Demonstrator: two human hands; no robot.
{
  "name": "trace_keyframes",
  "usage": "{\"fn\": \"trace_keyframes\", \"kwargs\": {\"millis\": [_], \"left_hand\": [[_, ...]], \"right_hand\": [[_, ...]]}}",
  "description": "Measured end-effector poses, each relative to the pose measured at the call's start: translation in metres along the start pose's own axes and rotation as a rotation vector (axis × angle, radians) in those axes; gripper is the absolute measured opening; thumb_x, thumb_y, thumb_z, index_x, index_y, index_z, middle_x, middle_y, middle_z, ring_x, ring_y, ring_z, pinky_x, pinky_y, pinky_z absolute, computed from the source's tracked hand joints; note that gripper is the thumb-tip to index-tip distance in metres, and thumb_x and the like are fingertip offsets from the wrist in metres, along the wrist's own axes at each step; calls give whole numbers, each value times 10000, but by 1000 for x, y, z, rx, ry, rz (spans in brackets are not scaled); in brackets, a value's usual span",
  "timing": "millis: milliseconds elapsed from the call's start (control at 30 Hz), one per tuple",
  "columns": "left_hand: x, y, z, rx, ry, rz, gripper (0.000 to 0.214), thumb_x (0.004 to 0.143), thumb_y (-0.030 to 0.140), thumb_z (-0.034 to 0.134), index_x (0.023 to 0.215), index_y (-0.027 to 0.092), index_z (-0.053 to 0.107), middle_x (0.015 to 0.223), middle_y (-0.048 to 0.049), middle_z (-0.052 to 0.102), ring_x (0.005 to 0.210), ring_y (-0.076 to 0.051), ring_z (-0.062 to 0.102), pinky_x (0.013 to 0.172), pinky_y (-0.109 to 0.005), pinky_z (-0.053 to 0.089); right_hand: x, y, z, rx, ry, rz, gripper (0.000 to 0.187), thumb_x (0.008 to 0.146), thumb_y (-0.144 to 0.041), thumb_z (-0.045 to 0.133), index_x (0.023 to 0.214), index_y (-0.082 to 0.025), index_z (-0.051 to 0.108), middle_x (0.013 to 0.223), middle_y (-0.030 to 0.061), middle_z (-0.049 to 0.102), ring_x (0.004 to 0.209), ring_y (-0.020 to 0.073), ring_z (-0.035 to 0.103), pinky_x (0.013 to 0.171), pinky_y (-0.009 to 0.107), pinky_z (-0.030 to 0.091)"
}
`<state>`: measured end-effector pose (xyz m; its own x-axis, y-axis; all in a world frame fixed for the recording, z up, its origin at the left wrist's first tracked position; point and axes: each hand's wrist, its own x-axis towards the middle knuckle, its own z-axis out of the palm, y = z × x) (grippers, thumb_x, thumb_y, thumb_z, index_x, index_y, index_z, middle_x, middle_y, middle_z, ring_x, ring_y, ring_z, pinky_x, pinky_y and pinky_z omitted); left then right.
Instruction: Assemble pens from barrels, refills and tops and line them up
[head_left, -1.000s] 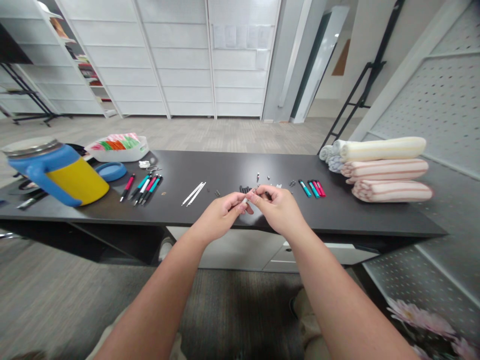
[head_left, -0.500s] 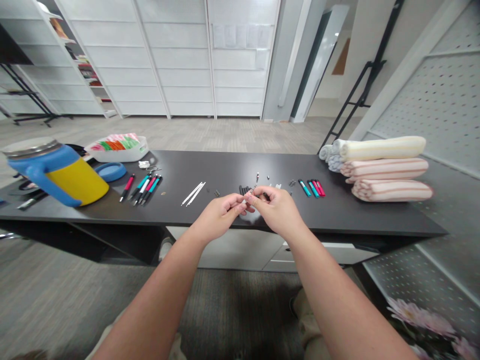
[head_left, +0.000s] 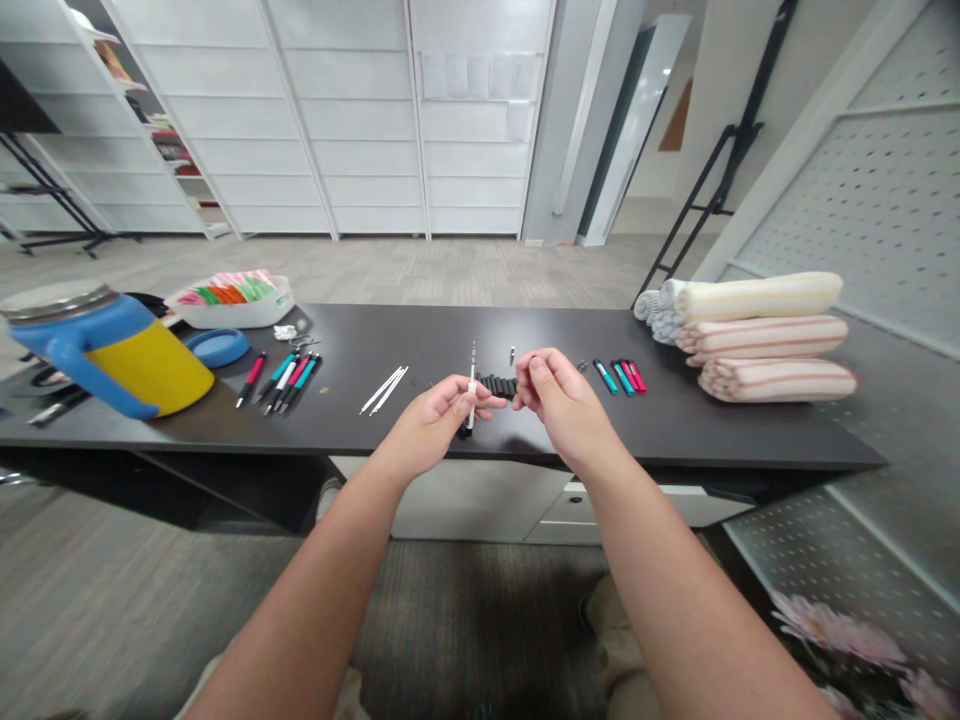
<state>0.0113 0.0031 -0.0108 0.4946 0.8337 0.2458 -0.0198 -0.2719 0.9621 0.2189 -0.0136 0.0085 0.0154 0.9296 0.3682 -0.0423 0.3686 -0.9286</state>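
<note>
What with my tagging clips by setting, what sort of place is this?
Probably a workroom or office storeroom: a long dark table strewn with pens and pen parts, white shelving panels along the back wall, and perforated pegboard on the right.

Matt dark table (head_left: 420, 340), white plastic refill (head_left: 472, 385) w/ metal tip, soft cloth towels (head_left: 757, 335), glossy plastic jug (head_left: 150, 370).

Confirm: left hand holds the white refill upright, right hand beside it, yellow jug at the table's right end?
Not quite. In the head view the yellow jug sits at the left end of the table; the rolled towels are at the right end. The left hand does hold the white refill upright, right hand beside it.
</note>
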Motion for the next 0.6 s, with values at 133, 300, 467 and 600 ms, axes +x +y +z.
{"fn": "trace_keyframes", "kwargs": {"millis": [133,300,467,600], "left_hand": [[0,3,2,36,-26,0,362,1051,505,551,1142,171,656,1258,-144,762,1059,-209,715,958,-345,508],[-1,6,3,77,-63,-29,350,1046,481,563,1159,179,697,1131,-109,795,1010,-202,715,898,-325,515],[-2,11,3,151,-100,-33,337,1048,453,558,1167,183,722,1017,-82,803,952,-194,711,871,-322,509],[-2,13,3,182,-105,-27,331,1051,437,551,1175,188,729,1016,-77,803,955,-194,706,866,-319,506]], "right_hand": [[0,-9,-1,-183,76,-100,327,977,-534,659,1079,-242,767,1085,57,707,851,165,635,836,325,546],[-1,-25,3,-82,222,-142,326,949,-547,700,1096,-269,785,1142,53,750,775,157,652,773,326,570],[-6,-38,6,-138,245,-189,300,941,-533,721,1071,-273,796,1108,48,760,751,156,639,724,320,559],[-8,-41,8,-167,254,-194,311,949,-539,706,1069,-266,794,1094,51,758,750,158,629,691,316,550]]}}
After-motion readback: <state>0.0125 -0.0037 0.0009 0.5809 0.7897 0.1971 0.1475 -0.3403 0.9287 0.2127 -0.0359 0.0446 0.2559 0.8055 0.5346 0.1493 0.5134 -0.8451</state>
